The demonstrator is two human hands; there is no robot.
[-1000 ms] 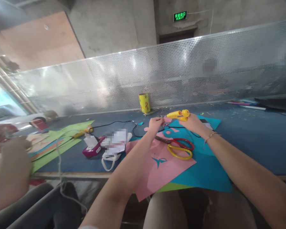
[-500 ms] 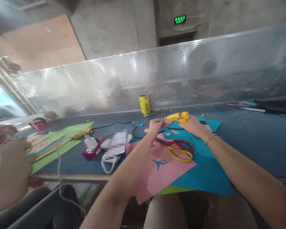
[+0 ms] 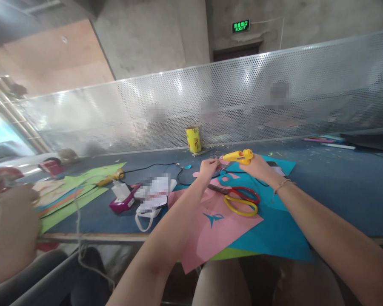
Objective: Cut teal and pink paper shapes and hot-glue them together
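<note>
My right hand point(image 3: 257, 167) is wrapped round a yellow hot glue gun point(image 3: 238, 157), its nozzle aimed left. Just below the nozzle, my left hand point(image 3: 210, 168) pinches its fingertips together; whatever is between them is too small to name. Scissors point(image 3: 241, 207) with one red and one yellow handle loop lie under my wrists, their blades partly behind my left forearm. They rest on a pink paper sheet point(image 3: 210, 244) with a blue cut shape point(image 3: 212, 219) on it. Beneath that spreads a blue sheet point(image 3: 281, 229). Small pink scraps lie about my left hand.
A yellow roll point(image 3: 193, 140) stands by the perforated metal panel point(image 3: 140, 110). Left of my arm are a purple tissue pack point(image 3: 121, 205) and a white strap point(image 3: 143, 223). A co-worker's arm point(image 3: 15, 216) reaches in beside green paper point(image 3: 105, 170). Black cords cross the table.
My hands, the glue gun and the scissors hold their places. At the far left, the co-worker's hand has shifted slightly.
</note>
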